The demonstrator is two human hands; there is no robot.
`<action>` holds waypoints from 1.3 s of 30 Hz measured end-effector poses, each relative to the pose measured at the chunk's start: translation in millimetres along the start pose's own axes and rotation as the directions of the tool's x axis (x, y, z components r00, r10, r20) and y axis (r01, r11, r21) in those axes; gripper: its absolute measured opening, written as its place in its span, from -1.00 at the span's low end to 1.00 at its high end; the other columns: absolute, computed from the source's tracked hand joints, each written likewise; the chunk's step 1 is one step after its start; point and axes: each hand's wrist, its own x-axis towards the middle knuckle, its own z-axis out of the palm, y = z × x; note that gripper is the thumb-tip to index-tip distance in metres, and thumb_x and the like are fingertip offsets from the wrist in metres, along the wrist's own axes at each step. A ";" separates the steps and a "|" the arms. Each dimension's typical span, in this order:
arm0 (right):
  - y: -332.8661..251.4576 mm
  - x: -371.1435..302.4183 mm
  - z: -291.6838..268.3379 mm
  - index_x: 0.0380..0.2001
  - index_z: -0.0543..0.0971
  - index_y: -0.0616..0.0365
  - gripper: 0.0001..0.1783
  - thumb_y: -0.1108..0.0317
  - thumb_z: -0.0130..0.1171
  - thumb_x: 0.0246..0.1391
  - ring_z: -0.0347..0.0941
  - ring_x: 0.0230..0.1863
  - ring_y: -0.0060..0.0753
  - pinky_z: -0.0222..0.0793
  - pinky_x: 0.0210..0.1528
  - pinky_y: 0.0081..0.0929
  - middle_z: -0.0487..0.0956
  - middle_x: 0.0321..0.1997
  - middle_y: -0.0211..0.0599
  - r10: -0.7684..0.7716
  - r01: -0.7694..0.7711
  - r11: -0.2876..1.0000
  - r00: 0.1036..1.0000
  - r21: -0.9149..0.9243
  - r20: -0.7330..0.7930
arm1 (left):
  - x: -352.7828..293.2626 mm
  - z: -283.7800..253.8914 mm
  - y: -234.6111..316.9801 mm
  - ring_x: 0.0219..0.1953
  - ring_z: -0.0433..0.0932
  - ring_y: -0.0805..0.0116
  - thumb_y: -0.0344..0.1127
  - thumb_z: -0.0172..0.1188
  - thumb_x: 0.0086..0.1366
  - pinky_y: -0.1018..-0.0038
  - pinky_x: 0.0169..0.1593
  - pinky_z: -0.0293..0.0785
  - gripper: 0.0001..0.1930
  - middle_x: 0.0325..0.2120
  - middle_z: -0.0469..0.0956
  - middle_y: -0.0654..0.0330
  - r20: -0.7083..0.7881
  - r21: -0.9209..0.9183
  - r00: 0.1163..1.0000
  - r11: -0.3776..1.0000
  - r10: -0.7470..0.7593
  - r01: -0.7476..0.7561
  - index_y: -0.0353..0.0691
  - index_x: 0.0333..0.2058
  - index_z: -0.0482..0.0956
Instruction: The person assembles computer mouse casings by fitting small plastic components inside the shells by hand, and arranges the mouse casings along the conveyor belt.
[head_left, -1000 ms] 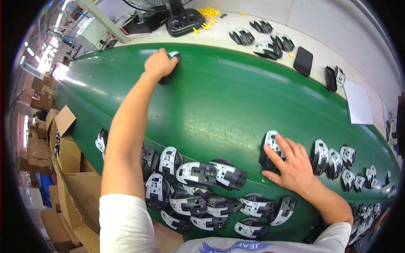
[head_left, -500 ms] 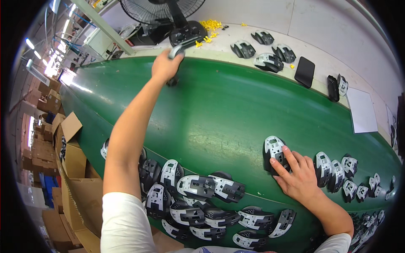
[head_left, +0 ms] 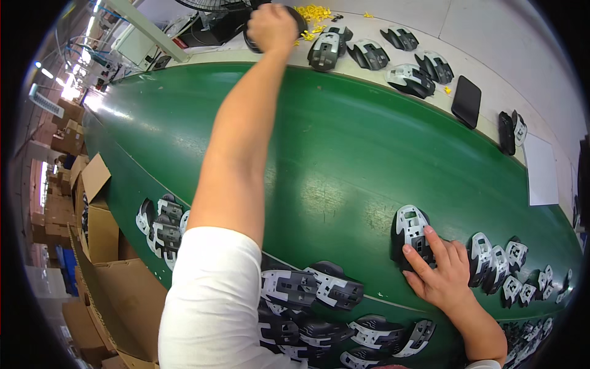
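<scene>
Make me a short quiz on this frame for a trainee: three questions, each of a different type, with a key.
1. Multiple choice. What do the right hand's fingers touch?
A) a black-and-white, mouse-shaped plastic shell
B) a black rectangular slab
C) a brown cardboard box

2. True or false: small yellow plastic pieces lie on the white ledge beyond the glossy green work surface.

3. Fill in: in the head view, the left hand partly covers the ____.

Key
1. A
2. True
3. black rounded fan base; whether the hand holds anything cannot be told.
</scene>
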 end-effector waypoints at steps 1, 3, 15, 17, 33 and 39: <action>2.8 -2.6 0.5 0.36 0.61 -0.44 -0.19 -0.01 0.55 -0.04 0.60 0.08 -0.14 0.42 0.10 -0.13 0.47 0.48 -0.03 0.013 -0.013 1.000 1.000 -0.010 0.019 | -4.6 5.3 -16.7 0.09 0.64 -0.17 -0.02 0.17 0.44 -0.02 0.17 0.55 -0.67 -0.01 0.68 -0.06 -0.020 0.028 1.000 1.000 -0.012 0.013 -0.09 -0.05 0.73; -0.9 -1.4 -3.9 0.36 0.62 -0.44 -0.19 -0.01 0.55 -0.06 0.61 0.07 -0.13 0.42 0.10 -0.12 0.47 0.48 -0.02 0.002 -0.002 1.000 1.000 0.000 0.003 | 18.2 0.1 -77.0 0.23 0.59 -0.17 -0.13 0.18 0.40 0.07 0.35 0.47 -0.51 0.16 0.64 -0.07 0.077 0.072 0.997 0.997 0.006 -0.012 -0.07 0.26 0.64; -7.8 6.0 2.4 0.38 0.60 -0.46 -0.18 -0.02 0.54 -0.04 0.60 0.01 -0.05 0.44 0.09 -0.07 0.48 0.46 0.02 0.013 -0.013 1.000 1.000 0.025 0.002 | 50.7 -25.2 -112.8 0.19 0.71 0.01 0.03 0.31 0.32 0.25 0.32 0.53 -0.41 0.12 0.75 -0.03 0.577 -0.055 0.806 0.991 0.130 -0.121 -0.13 0.24 0.71; -8.8 5.1 3.1 0.38 0.60 -0.47 -0.18 -0.03 0.54 -0.04 0.59 -0.01 -0.03 0.44 0.10 -0.06 0.49 0.46 0.02 0.016 -0.016 1.000 1.000 0.022 0.005 | 52.5 -28.4 -110.5 0.13 0.73 -0.01 0.13 0.34 0.35 0.25 0.28 0.57 -0.40 0.05 0.78 -0.02 0.560 -0.025 0.812 0.984 0.162 -0.179 -0.13 0.21 0.73; -11.8 13.7 10.4 0.40 0.58 -0.46 -0.12 0.01 0.57 -0.09 0.60 0.02 -0.07 0.44 0.07 -0.08 0.45 0.49 0.01 -0.005 0.006 0.999 1.000 0.038 -0.012 | 77.5 -36.7 -115.8 0.03 0.74 0.00 -0.16 0.36 0.43 0.21 0.17 0.63 -0.59 0.00 0.73 -0.07 0.651 -0.137 0.619 0.870 0.439 -0.473 -0.25 0.14 0.73; -13.6 16.3 9.2 0.41 0.57 -0.47 -0.12 0.00 0.56 -0.07 0.62 0.00 -0.12 0.42 0.08 -0.12 0.44 0.51 -0.01 -0.012 0.013 1.000 1.000 0.026 -0.019 | 85.1 -39.4 -114.8 0.05 0.72 -0.02 -0.27 0.32 0.43 0.20 0.17 0.62 -0.62 0.03 0.70 -0.07 0.638 -0.221 0.508 0.770 0.579 -0.599 -0.24 0.16 0.70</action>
